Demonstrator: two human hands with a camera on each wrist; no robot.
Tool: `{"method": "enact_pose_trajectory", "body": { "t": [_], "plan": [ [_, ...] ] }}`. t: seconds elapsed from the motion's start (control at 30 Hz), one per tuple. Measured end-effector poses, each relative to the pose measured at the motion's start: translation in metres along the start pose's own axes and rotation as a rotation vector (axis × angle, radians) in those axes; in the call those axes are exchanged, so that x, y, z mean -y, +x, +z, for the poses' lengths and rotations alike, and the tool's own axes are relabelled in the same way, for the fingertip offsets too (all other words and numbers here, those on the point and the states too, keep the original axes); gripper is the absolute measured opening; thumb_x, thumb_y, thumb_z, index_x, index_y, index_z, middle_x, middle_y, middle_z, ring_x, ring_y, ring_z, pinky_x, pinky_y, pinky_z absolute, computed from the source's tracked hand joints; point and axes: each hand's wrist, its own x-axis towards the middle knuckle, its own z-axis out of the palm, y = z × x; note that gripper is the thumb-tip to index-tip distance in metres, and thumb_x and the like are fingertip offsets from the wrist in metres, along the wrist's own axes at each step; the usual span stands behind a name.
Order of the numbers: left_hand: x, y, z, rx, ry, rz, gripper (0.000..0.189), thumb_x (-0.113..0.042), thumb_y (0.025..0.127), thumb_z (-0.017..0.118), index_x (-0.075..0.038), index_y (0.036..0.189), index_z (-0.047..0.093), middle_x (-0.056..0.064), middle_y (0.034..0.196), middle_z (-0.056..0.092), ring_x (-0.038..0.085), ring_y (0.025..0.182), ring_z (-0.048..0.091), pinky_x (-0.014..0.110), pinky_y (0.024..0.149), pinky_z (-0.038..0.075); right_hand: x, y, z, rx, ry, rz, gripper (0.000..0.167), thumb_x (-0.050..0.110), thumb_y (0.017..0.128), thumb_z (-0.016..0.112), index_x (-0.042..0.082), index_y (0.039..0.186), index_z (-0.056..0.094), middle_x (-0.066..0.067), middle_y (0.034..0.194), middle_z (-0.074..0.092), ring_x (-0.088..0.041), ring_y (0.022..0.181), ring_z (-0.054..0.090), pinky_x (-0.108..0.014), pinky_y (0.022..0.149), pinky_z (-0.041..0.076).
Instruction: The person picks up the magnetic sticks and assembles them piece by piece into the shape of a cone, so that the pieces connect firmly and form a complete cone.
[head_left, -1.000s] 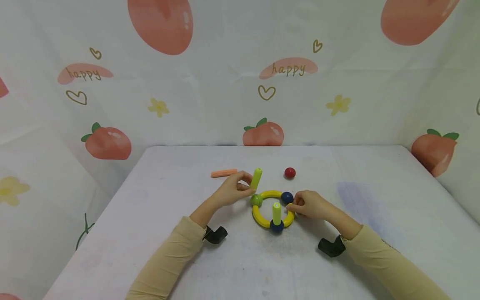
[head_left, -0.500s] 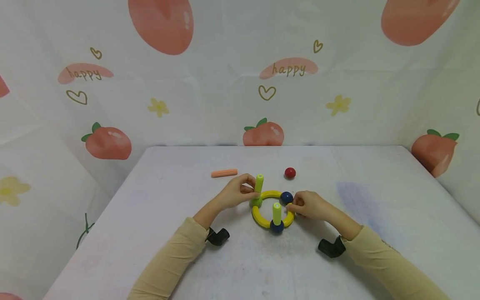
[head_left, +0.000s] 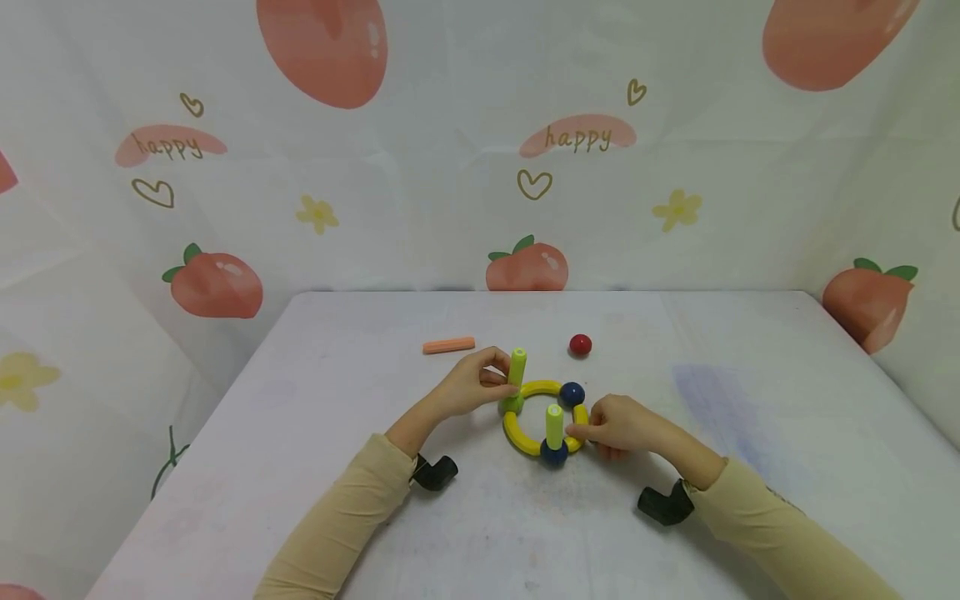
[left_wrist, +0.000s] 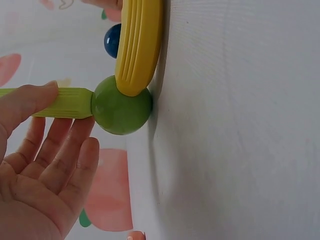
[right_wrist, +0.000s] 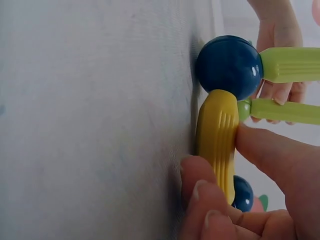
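At the frame's centre, my left fingers (left_wrist: 85,145) pinch a lime stick (head_left: 517,367) upright on the green ball (left_wrist: 122,106), while my right hand (head_left: 624,423), now shifted lower along the ring (head_left: 514,433), pinches its right-hand yellow curved piece (head_left: 581,414) nearer the lower blue ball (head_left: 553,454), presumably steadying that joint.
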Motion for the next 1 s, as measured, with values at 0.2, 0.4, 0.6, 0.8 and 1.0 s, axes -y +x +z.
{"method": "enact_pose_trajectory", "body": {
  "t": [0.2, 0.4, 0.6, 0.8, 1.0],
  "plan": [
    [0.000, -0.001, -0.002, -0.001, 0.010, -0.011, 0.027, -0.004, 0.083, 0.068, 0.000, 0.106, 0.053, 0.016, 0.107, 0.058, 0.021, 0.094, 0.066, 0.027, 0.083, 0.054, -0.001, 0.004, -0.002, -0.008, 0.052, 0.016, 0.035, 0.038, 0.089, 0.060, 0.006, 0.076, 0.059, 0.000, 0.056, 0.057, -0.011, 0.048, 0.050, -0.021, 0.049, 0.042],
    [-0.001, -0.004, -0.004, 0.020, 0.056, -0.010, 0.033, -0.007, 0.081, 0.071, 0.000, 0.110, 0.057, 0.014, 0.102, 0.060, 0.014, 0.086, 0.064, 0.025, 0.080, 0.054, -0.007, 0.012, -0.004, -0.066, 0.119, -0.004, 0.021, 0.024, 0.092, 0.057, 0.003, 0.089, 0.056, -0.002, 0.061, 0.061, -0.009, 0.047, 0.053, -0.022, 0.048, 0.046],
    [-0.004, -0.007, -0.004, 0.043, 0.090, 0.002, 0.032, -0.008, 0.079, 0.073, 0.001, 0.107, 0.060, 0.014, 0.097, 0.061, 0.009, 0.079, 0.061, 0.021, 0.076, 0.053, -0.013, 0.021, -0.005, -0.109, 0.218, -0.035, 0.019, 0.015, 0.092, 0.055, 0.000, 0.103, 0.051, -0.004, 0.068, 0.065, -0.009, 0.047, 0.057, -0.023, 0.049, 0.050],
    [-0.003, -0.008, -0.004, 0.056, 0.093, -0.007, 0.025, -0.008, 0.078, 0.073, 0.002, 0.099, 0.062, 0.014, 0.097, 0.063, 0.008, 0.079, 0.062, 0.021, 0.075, 0.053, -0.017, 0.023, -0.005, -0.098, 0.316, -0.095, 0.025, 0.012, 0.092, 0.054, -0.001, 0.112, 0.045, -0.009, 0.077, 0.066, -0.012, 0.054, 0.062, -0.026, 0.055, 0.054],
    [-0.001, -0.009, -0.006, 0.060, 0.101, -0.019, 0.025, -0.009, 0.078, 0.074, 0.001, 0.098, 0.062, 0.014, 0.097, 0.062, 0.008, 0.079, 0.062, 0.021, 0.076, 0.053, -0.020, 0.012, -0.011, 0.021, 0.378, -0.236, 0.037, 0.005, 0.088, 0.056, -0.004, 0.120, 0.040, -0.021, 0.100, 0.064, -0.018, 0.078, 0.065, -0.031, 0.066, 0.056]
  ]
}}
